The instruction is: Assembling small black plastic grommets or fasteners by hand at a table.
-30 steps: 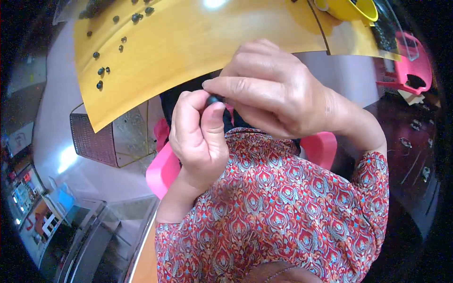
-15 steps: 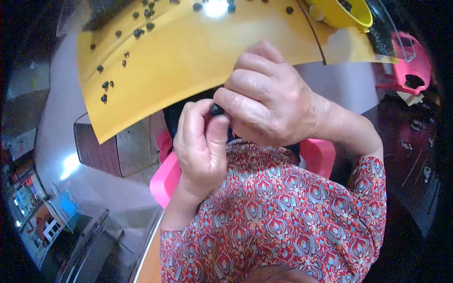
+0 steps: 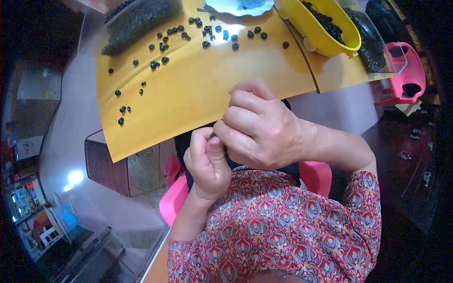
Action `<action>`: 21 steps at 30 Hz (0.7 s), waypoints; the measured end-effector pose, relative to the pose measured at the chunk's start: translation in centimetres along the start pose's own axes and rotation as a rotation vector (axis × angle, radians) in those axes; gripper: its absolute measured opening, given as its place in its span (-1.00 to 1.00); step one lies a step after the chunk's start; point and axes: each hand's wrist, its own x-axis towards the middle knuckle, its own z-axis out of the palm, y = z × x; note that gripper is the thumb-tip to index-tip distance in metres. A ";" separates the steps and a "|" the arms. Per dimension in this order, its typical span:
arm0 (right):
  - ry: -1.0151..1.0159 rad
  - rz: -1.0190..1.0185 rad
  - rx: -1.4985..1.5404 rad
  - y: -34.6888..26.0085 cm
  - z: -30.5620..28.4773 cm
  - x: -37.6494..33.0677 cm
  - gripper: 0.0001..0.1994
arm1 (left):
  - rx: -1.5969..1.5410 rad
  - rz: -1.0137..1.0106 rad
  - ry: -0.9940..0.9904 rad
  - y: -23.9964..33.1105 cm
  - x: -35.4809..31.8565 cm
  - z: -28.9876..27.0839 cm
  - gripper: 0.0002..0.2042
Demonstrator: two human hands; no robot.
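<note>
Just past the table's near edge, over my lap, my two hands are pressed together. My left hand (image 3: 206,162) pinches a small black round piece (image 3: 213,136) between thumb and fingers; only a dark sliver of it shows. My right hand (image 3: 259,129) is curled into a fist against it, with its knuckles up and its fingertips hidden. Whatever the right fingers grip is out of sight. On the yellow tabletop (image 3: 188,101) beyond lie several loose black round pieces (image 3: 153,65), some apart and some in small clusters.
A yellow tub (image 3: 347,45) of black pieces stands at the far right beside a clear bag (image 3: 368,42) of dark pieces. Another full bag (image 3: 141,23) lies far left, near a white scalloped dish (image 3: 238,5). Pink chairs (image 3: 406,70) and a brown woven box (image 3: 106,162) stand around.
The view has tilted up, so the dish and the far-left bag now show. My hands stay together, and the black piece, plainly seen before, is now mostly covered by my fingers.
</note>
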 end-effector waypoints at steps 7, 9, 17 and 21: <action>-0.013 -0.034 -0.001 0.9 0.4 0.3 -0.73 | -0.494 -0.541 -0.091 1.6 0.7 -0.4 -0.60; -0.026 0.012 0.098 1.2 0.3 0.5 -0.74 | -0.704 -0.693 -0.082 1.5 0.8 -0.7 -0.61; -0.070 0.203 0.555 1.7 0.7 -0.5 -0.79 | -0.952 -0.824 -0.095 1.5 0.6 -1.2 -0.60; -0.072 0.187 0.515 1.8 0.8 -0.7 -0.82 | -0.772 -0.829 -0.104 1.4 0.4 -1.0 -0.56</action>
